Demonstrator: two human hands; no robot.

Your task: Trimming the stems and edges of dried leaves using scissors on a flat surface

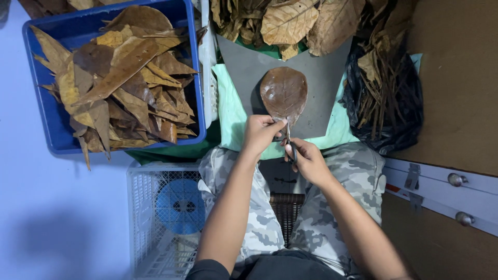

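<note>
The person sits with a grey board (321, 78) propped across their lap over a mint-green cloth (228, 114), and a single dried brown leaf (284, 93) lies flat on that board. The leaf's long axis runs away from the body, broad rounded end far, narrow stem end pointing back toward the hands. The left hand (259, 134) is closed around the stem end, fingers pinching the leaf's lower left edge. The right hand (306, 158) is curled shut around a pair of small scissors (289, 140), whose blades point up toward the leaf's base, just beside the left fingertips; whether the blades already bite the stem is too small to tell. Both hands sit nearly touching, directly below the leaf, so the leaf lies straight ahead of them; the left hand is the one in contact with it.

To the left, a blue plastic crate (46, 119) holds a heap of long dried leaves in yellow and brown. Beyond the board lies a pile of broad dried leaves (290, 21). To the right, a black plastic bag (384, 98) is filled with thin stems and leaf scraps. A white mesh basket (155, 207) stands beside the left knee, with a blue disc showing through its wall.
</note>
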